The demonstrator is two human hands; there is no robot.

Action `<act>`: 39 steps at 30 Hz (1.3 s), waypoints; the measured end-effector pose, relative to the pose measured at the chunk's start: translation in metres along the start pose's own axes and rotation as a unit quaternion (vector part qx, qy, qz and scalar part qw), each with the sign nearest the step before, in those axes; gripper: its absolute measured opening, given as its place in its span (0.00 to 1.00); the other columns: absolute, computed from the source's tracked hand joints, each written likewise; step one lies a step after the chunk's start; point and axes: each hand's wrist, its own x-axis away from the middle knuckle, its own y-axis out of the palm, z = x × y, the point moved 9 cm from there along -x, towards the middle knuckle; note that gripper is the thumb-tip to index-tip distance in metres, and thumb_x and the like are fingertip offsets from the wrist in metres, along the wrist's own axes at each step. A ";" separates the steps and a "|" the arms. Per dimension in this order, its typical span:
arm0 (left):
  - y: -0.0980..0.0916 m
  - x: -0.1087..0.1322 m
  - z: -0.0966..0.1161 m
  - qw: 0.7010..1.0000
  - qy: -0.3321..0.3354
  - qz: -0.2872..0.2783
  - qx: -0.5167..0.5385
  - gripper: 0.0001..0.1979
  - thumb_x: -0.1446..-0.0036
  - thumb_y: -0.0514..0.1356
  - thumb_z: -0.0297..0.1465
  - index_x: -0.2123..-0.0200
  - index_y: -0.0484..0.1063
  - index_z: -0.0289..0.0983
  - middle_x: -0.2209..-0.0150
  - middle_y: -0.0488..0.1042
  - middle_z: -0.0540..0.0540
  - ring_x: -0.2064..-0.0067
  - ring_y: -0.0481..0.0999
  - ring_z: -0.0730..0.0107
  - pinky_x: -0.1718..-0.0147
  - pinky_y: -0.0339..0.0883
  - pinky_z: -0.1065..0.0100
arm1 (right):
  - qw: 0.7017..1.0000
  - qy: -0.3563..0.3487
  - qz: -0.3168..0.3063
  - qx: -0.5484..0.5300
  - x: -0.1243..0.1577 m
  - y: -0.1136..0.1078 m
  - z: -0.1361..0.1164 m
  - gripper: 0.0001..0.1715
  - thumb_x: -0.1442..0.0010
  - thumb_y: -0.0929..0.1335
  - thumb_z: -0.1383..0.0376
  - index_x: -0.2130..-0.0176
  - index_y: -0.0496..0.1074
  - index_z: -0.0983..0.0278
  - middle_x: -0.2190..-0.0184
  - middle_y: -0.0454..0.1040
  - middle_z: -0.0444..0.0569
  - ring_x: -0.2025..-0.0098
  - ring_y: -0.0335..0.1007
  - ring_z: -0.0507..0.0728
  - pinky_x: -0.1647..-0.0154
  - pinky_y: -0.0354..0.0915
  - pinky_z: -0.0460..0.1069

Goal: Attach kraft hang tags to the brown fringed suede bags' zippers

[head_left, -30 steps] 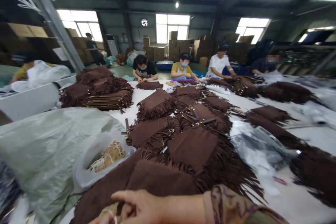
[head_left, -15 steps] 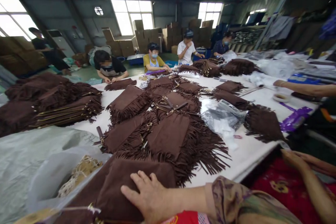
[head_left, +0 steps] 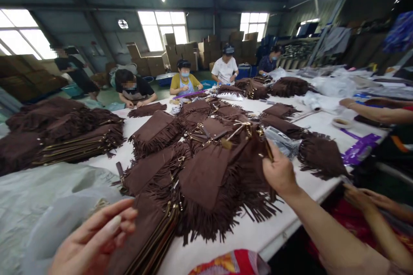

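Note:
My right hand (head_left: 280,172) grips a dark brown fringed pouch (head_left: 251,159) by its zipper edge, holding it up over the pile in the middle of the table. Gold clasps and a pale cord with a small tag show at its top. My left hand (head_left: 100,232) is raised at the lower left, fingers curled and thumb out, its palm side partly hidden; whether it pinches anything is unclear. Beneath and beside it lies a stack of brown pouches (head_left: 151,232) with gold zippers. More fringed pouches (head_left: 203,174) overlap on the white table.
A large pouch pile (head_left: 64,124) stands at the left, near a translucent plastic bag (head_left: 51,219). Clear plastic (head_left: 284,139), a tape roll (head_left: 342,123) and purple packaging (head_left: 361,148) lie right. Several people work around the table; a neighbour's hands (head_left: 361,197) are at lower right.
My right hand has left the near stack and now holds a pouch up over the central pile. My left hand has come into view, and the near stack's zippered edges now show.

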 end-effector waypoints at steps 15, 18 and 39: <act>-0.037 -0.001 -0.093 0.996 -0.093 -0.016 -0.003 0.25 0.62 0.73 0.43 0.62 0.76 0.34 0.73 0.75 0.48 0.73 0.69 0.74 0.77 0.64 0.75 | 0.951 0.153 -0.260 0.066 0.049 0.196 0.120 0.32 0.43 0.64 0.49 0.49 0.72 0.68 0.51 0.76 0.61 0.50 0.73 0.64 0.46 0.65 0.56; -0.031 -0.004 -0.108 0.994 -0.101 -0.032 -0.027 0.24 0.59 0.71 0.43 0.62 0.76 0.33 0.73 0.74 0.48 0.74 0.68 0.75 0.77 0.62 0.75 | 0.953 0.183 -0.237 0.053 0.022 0.228 0.096 0.35 0.49 0.66 0.45 0.54 0.75 0.69 0.58 0.77 0.65 0.54 0.73 0.68 0.50 0.66 0.59; 0.022 -0.012 -0.045 0.963 0.068 -0.211 0.151 0.33 0.50 0.67 0.47 0.45 0.68 0.38 0.50 0.73 0.38 0.50 0.74 0.56 0.58 0.71 0.62 | 0.682 0.165 -0.558 -0.442 0.063 0.221 -0.200 0.22 0.44 0.70 0.56 0.51 0.70 0.60 0.62 0.79 0.52 0.66 0.78 0.60 0.64 0.73 0.54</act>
